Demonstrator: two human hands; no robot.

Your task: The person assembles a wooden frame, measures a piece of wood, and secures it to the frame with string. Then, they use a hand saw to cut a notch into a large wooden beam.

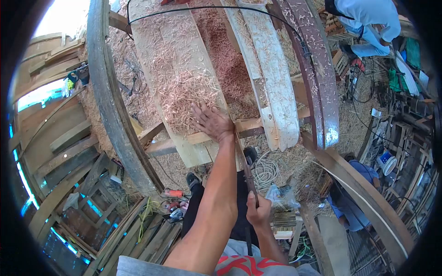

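My left hand (212,122) lies with its fingers spread over a heap of curly wood shavings (172,103) on a wide pale plank (177,50). The palm is near the plank's right edge, and the hand holds nothing. Closer to my body, my right hand (258,208) is closed around the near end of a long, narrow, dark strip (249,179). This strip runs forward along the plank's right side, and its far part is hard to make out. A wooden crossbeam (161,146) passes under the plank.
White-coated boards (278,87) and a reddish-brown beam (325,87) lie to the right. A black cable (207,7) crosses above the planks. A curved grey timber (108,92) stands left. Coiled rope (266,171) and a red tool (173,193) lie below. Co-workers (368,20) are at right.
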